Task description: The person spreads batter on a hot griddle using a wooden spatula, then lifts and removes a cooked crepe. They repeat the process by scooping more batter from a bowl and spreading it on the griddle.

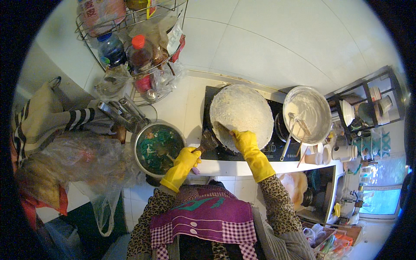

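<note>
A round griddle pan (247, 107) on the black cooktop (276, 156) is coated with a pale, lumpy layer of batter or crepe. My right hand (245, 141), in a yellow rubber glove, grips a flat scraper (223, 130) whose blade lies at the pan's lower left part. Near the pan's left edge, my left hand (187, 157), gloved likewise, holds a brown, broad-bladed spatula (208, 142) by its handle. Just left of that hand stands a steel pot (138, 156) with a dark green mixture inside. To the right, a metal basin (320, 123) holds pale batter and a ladle (288, 139).
A wire rack (94, 48) with bottles and bags hangs at upper left. Plastic bags (97, 162) and a striped cloth (61, 120) are at left. Paper cups (313, 158) sit right of the cooktop. Farther right are a dish rack (365, 94) and sink (339, 191).
</note>
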